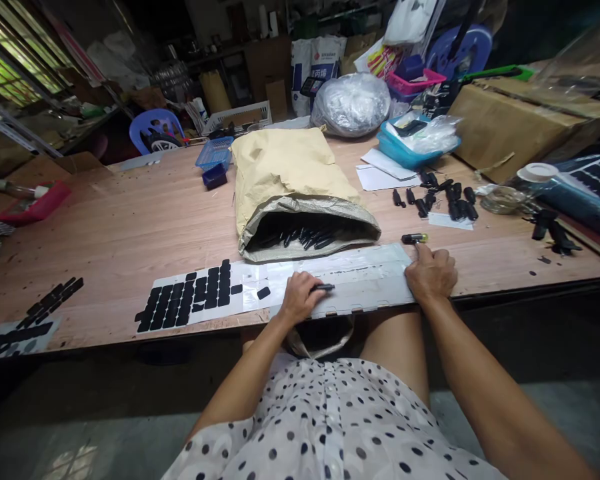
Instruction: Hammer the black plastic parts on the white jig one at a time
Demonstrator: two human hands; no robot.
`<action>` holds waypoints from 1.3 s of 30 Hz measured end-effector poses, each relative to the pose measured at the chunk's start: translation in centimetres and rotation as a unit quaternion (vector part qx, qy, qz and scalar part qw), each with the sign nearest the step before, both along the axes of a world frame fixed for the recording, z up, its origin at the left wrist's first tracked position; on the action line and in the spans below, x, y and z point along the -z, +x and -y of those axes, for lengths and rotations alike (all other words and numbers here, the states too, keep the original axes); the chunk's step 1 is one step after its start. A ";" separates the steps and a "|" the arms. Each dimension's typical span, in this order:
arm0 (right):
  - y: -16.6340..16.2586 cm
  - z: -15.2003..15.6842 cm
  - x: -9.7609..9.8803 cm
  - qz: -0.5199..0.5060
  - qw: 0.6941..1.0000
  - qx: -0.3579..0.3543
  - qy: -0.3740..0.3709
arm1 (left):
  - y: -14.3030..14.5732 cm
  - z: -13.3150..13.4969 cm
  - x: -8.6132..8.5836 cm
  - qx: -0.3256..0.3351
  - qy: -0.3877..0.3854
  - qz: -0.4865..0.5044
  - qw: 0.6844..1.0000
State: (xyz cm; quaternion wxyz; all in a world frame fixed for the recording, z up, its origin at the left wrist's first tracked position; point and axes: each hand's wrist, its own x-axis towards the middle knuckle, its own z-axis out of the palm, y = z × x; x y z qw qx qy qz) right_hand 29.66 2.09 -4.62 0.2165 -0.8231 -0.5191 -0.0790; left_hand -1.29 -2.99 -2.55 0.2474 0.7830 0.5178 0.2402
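My left hand [300, 297] is closed on a small, slim black plastic piece [323, 287] that points to the right, above a pale grey board [360, 287] at the table's front edge. At the board's right end, my right hand [431, 272] is curled with its fingers pressed together; what it holds, if anything, is hidden. Just beyond its thumb lies a small black item with a yellow end [414, 238]. Behind the board, a tan paper sack [293, 167] lies with its mouth towards me, and many slim black pieces [307, 237] show inside.
Rows of black rounded pads [173, 300] lie on sheets to the left, beside one loose pad [263, 293]. Several black parts [455, 200] are scattered at right, near a cardboard box [515, 127]. Blue baskets [215, 153] stand behind. Below the table edge, another bag [325, 343] opens between my legs.
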 end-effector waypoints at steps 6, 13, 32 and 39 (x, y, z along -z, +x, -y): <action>-0.1 -0.2 0.2 0.009 1.000 0.005 0.007 | 0.3 7.4 2.4 0.171 -0.042 0.001 0.984; 0.0 -0.2 0.4 -0.010 0.999 -0.014 0.034 | 0.6 9.6 5.3 -0.010 -0.174 -0.079 0.981; -1.4 -0.2 -0.1 -0.005 1.000 -0.010 0.004 | -3.2 -11.7 -3.4 -0.347 -0.067 -0.156 0.922; -1.5 -0.1 -0.1 -0.021 1.000 -0.012 0.003 | -5.6 -7.2 -3.3 -0.320 -0.055 -0.122 0.938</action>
